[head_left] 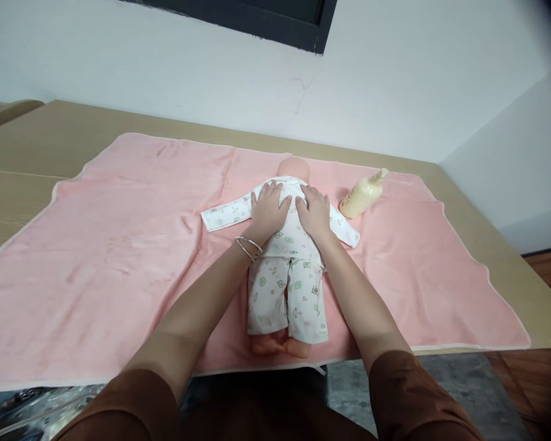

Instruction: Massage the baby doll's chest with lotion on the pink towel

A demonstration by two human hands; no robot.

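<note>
A baby doll (pixel 292 242) in a white printed top and trousers lies stretched out on a pink blanket (pixel 133 245), its head away from me and its feet near the table's front edge. Flat on the left side of the doll's upper body rests my left hand (pixel 269 211), fingers spread, with silver bangles at the wrist. My right hand (pixel 314 211) lies open on the right side in the same way. Neither hand grips anything. The doll's sleeves reach out to both sides, and its face does not show.
To the doll's right, a pale yellow pump bottle (pixel 362 195) stands on the blanket. Under the blanket is a wooden table (pixel 92 119) against a white wall (pixel 386 79). Clear plastic wrapping (pixel 68 407) shows below the front left edge.
</note>
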